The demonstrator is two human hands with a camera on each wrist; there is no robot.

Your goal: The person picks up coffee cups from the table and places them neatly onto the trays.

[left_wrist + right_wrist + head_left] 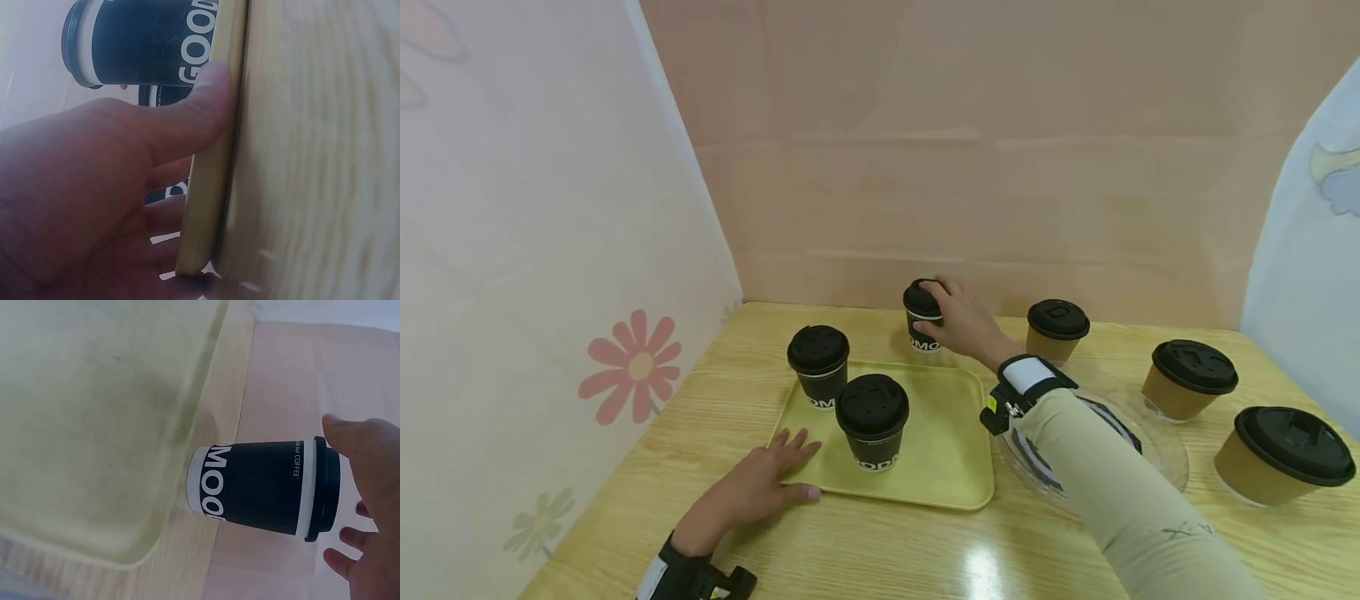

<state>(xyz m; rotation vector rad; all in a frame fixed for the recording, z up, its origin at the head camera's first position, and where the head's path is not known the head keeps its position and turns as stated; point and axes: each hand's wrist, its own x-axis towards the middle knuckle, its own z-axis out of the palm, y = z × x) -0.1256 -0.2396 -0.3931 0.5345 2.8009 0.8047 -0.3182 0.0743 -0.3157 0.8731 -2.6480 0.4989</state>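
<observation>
- Left hand (763,482), fingers spread, touches the tray (943,433) holding two cups (874,421).
- Right hand (967,323), fingers parted, is around the lid (324,487) of a third cup (259,487) on the worktop (865,554).

From my head, one camera looked forward and down across the table (887,546), the tray (951,433) at lower centre. My left-wrist view, turned sideways, faced the tray's edge close up; my right-wrist view, also sideways, shared one cup (262,487) near centre with the head view.

Blk cups (876,450) have wht lettering (213,481), brn cups (1255,471) blk lids (1292,446), tray (943,442) yel.
</observation>
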